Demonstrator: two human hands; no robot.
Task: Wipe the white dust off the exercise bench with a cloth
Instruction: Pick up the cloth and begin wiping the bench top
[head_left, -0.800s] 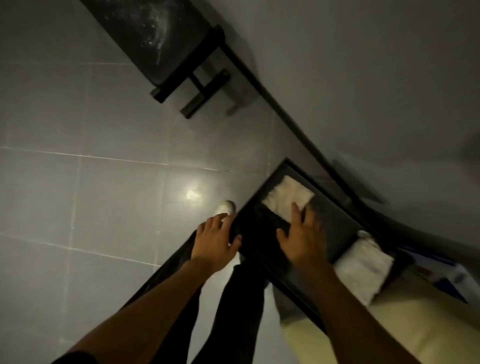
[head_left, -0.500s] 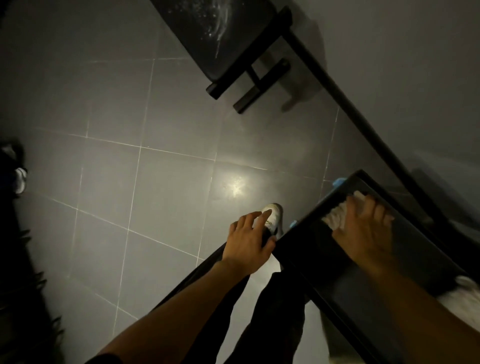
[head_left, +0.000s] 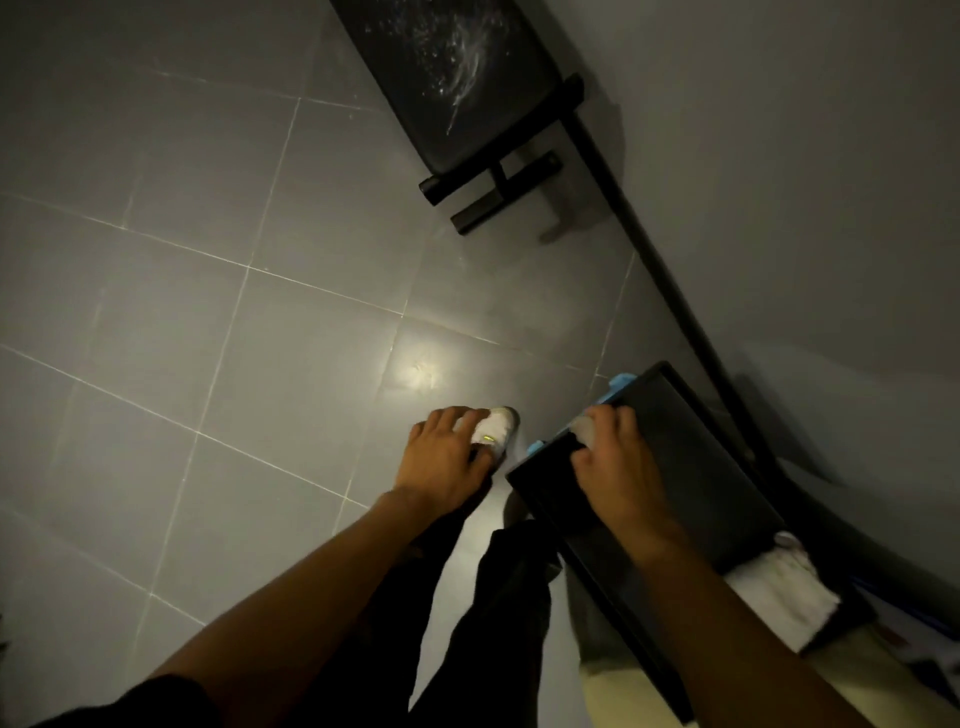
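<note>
Right grip (head_left: 618, 467): fingers curled over a white cloth (head_left: 583, 430), holding it bunched against the far corner of a black tray (head_left: 691, 457). The thumb lies along the tray's left edge. Only a small part of the cloth shows past the fingertips.

Left grip (head_left: 447, 457): released, fingers loosely spread and holding nothing. It hangs in the air in front of a white shoe (head_left: 498, 431) on the grey tiled floor (head_left: 208, 312).

Exercise bench (head_left: 415, 104): at the top of the view, well apart from both grips. Its black pad carries white dust (head_left: 465, 49) in streaks and specks, thickest toward the upper right of the pad. The bench's dark frame stands on the floor close to the wall.

Other items:
- Folded white towel (head_left: 784, 587) on the near end of the tray, beside the right forearm.
- Blue corner piece (head_left: 621, 384) at the tray's far corner.
- Black bar (head_left: 649, 249) running along the foot of the wall from the bench toward the tray.
- Dark trousers (head_left: 498, 623) below, between the two forearms.
</note>
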